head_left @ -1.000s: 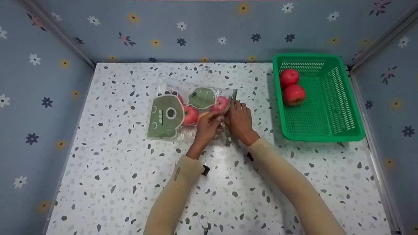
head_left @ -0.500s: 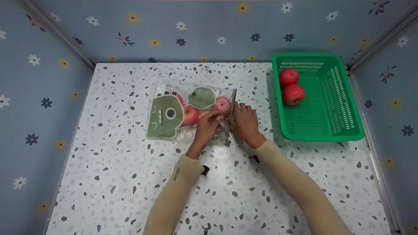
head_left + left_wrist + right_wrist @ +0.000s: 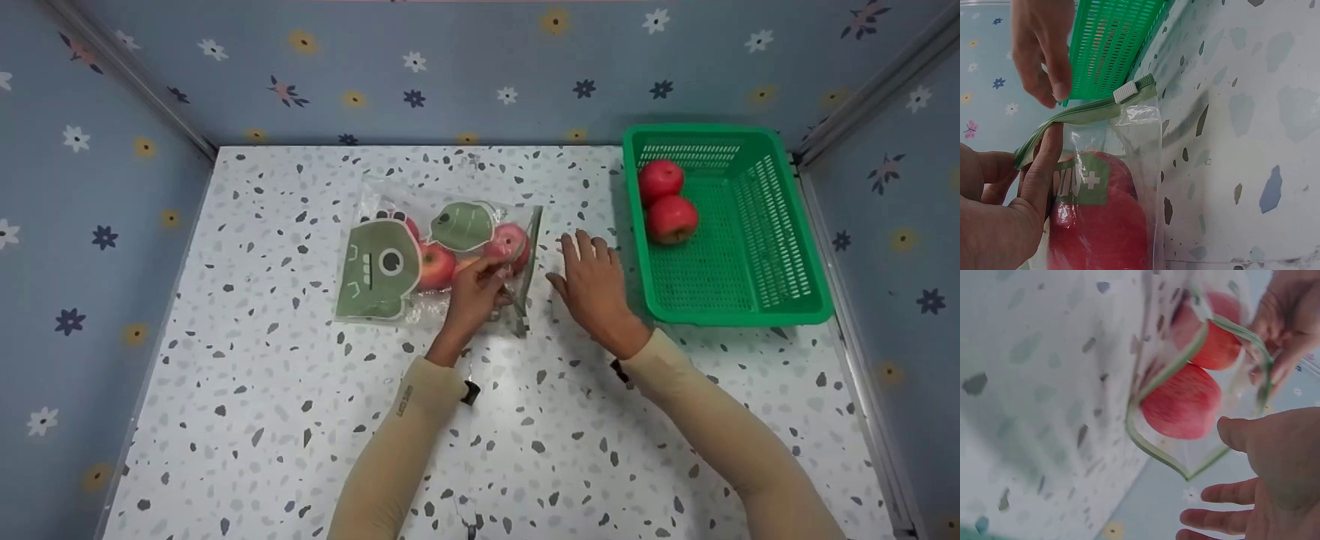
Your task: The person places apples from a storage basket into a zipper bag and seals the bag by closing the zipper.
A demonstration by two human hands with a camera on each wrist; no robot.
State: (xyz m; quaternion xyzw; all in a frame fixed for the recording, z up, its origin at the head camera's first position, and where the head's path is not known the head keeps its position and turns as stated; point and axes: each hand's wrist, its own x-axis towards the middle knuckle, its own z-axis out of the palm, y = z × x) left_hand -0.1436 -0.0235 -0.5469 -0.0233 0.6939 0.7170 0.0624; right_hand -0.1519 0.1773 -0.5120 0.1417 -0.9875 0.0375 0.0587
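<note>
A clear zip bag (image 3: 379, 274) with a green cartoon print lies on the table, several red apples (image 3: 435, 266) inside it. Its green-edged mouth faces right and gapes apart in the right wrist view, where an apple (image 3: 1182, 402) sits just within. My left hand (image 3: 472, 296) pinches the upper edge of the mouth between thumb and fingers. A white slider (image 3: 1125, 92) shows near one end of the zip in the left wrist view. To the right of the bag, my right hand (image 3: 596, 292) holds nothing, its fingers extended, between the bag and the green basket (image 3: 814, 304).
Two red apples (image 3: 673, 219) rest against the left wall inside the basket, at the table's right side. Flower-patterned panels (image 3: 480, 67) enclose the speckled white table (image 3: 247, 420) at the back and both sides.
My right hand has left the bag's mouth and moved right toward the basket, its fingers spreading. The left hand keeps its pinch on the bag, which has hardly moved.
</note>
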